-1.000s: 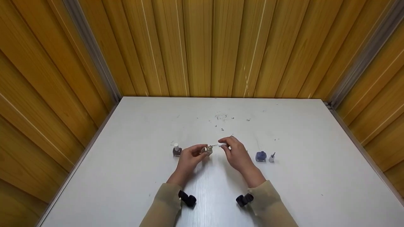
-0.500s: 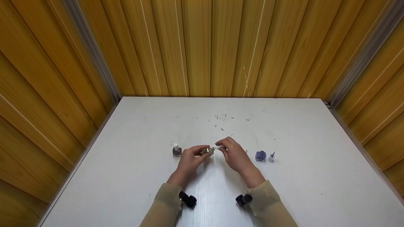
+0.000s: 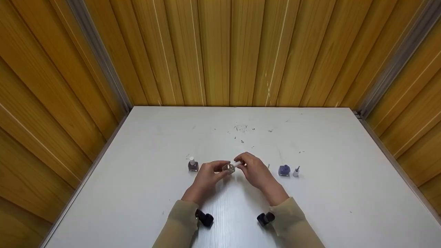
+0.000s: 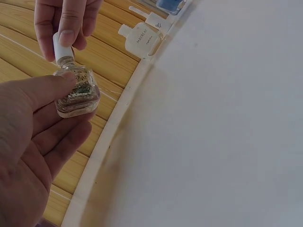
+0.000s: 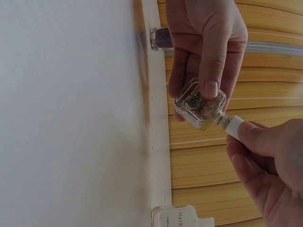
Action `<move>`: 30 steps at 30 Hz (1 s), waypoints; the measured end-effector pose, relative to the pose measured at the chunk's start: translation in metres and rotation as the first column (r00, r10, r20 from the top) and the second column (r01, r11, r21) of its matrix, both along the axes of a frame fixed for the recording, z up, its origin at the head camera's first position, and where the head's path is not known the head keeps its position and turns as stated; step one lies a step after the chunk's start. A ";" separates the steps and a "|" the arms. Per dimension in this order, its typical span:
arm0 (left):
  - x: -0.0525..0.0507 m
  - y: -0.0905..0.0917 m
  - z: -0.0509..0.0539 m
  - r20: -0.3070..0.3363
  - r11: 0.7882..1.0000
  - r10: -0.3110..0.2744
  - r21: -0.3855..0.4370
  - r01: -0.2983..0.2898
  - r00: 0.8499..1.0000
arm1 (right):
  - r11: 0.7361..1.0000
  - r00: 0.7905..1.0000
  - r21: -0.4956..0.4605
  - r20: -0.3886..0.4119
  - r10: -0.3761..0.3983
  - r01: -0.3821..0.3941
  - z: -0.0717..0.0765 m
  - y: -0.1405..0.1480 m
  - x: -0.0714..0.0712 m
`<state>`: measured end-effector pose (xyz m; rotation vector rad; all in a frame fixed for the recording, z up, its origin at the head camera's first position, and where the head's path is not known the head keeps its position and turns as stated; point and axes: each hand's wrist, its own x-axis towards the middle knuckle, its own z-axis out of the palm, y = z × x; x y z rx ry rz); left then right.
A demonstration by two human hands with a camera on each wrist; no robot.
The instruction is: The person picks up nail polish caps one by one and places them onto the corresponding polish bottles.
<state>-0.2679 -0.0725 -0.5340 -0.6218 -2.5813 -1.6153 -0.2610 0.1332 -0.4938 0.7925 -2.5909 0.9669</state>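
Note:
My left hand (image 3: 207, 175) grips a clear, square nail polish bottle (image 4: 79, 94) with glitter in it, tilted above the table. My right hand (image 3: 255, 169) pinches a white cap (image 5: 235, 128) at the mouth of that bottle. Cap and bottle are in line; a band of the threaded neck (image 5: 223, 120) shows between them. The cap's brush is hidden, apparently inside the bottle. Thumb and fingers of the left hand hold the bottle by its sides in both wrist views.
A dark nail polish bottle (image 3: 193, 165) with a white cap stands left. Right stands an uncapped blue bottle (image 3: 284, 170), beside a cap with its brush upward (image 3: 296, 172). An uncapped white bottle (image 4: 141, 40) and its brush cap (image 4: 156, 21) stand nearby. Dark specks mark the white table (image 3: 155, 137).
The right hand has brought the brush cap down and left to the bottle's neck; the brush, visible earlier, is now out of sight. The bottle has shifted slightly right and down.

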 end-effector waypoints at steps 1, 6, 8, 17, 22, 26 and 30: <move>0.000 0.000 0.000 0.010 1.000 0.001 -0.003 -0.001 1.000 | 1.000 1.000 0.002 0.005 0.002 -0.002 0.000 0.000 0.000; 0.000 -0.001 0.000 0.044 1.000 0.005 0.010 -0.005 0.999 | 1.000 1.000 0.006 -0.007 0.009 -0.009 0.000 0.001 0.002; 0.000 -0.001 0.000 0.053 1.000 0.003 0.021 -0.004 0.999 | 1.000 1.000 0.003 -0.014 0.012 -0.012 0.000 0.001 0.001; 0.001 -0.001 0.001 0.039 1.000 -0.006 -0.026 0.007 0.999 | 0.999 0.998 0.041 0.058 -0.030 0.027 0.000 0.002 0.000; 0.001 0.000 0.002 0.056 1.000 -0.008 -0.016 0.009 0.998 | 0.998 0.982 -0.012 0.178 -0.065 0.068 0.002 0.002 -0.001; 0.000 0.000 0.002 0.109 0.996 -0.029 0.083 0.020 0.994 | 0.989 0.955 -0.115 0.292 -0.056 0.093 0.004 0.003 -0.003; -0.001 -0.001 0.002 0.182 0.978 -0.061 0.208 0.023 0.981 | 0.958 0.927 -0.273 0.375 0.024 0.086 0.007 0.006 -0.004</move>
